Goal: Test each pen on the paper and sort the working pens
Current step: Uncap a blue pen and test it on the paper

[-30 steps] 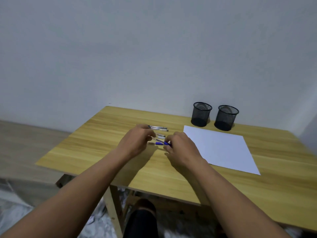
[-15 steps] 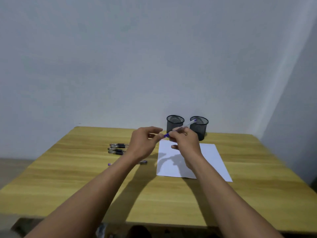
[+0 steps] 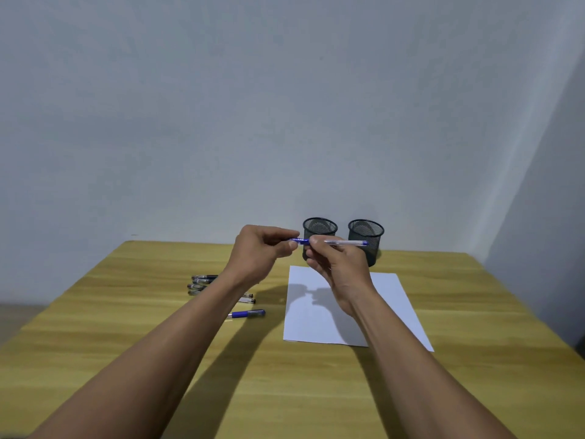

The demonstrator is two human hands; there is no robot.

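Left hand: your left hand (image 3: 259, 252) is raised above the light wooden table (image 3: 133, 312), its fingertips pinched on the blue cap end of the pen.
Right hand: your right hand (image 3: 337, 264) grips the same pen nearer its middle, thumb and forefinger closed round the barrel.
Held pen: the clear-barrelled ballpoint pen with blue ends (image 3: 329, 242) lies almost level between your two hands, in the air in front of the pots.
Paper: the white sheet of paper (image 3: 389, 299) lies flat on the table under your right hand, blank where it shows.
Pots: two black wire-mesh pen pots (image 3: 319, 229) (image 3: 366, 236) stand side by side behind the paper, near the wall.
Other pens: a loose cluster of dark pens (image 3: 202, 282) lies left of the paper, partly hidden by your left forearm; a blue pen (image 3: 248, 314) lies nearest you.
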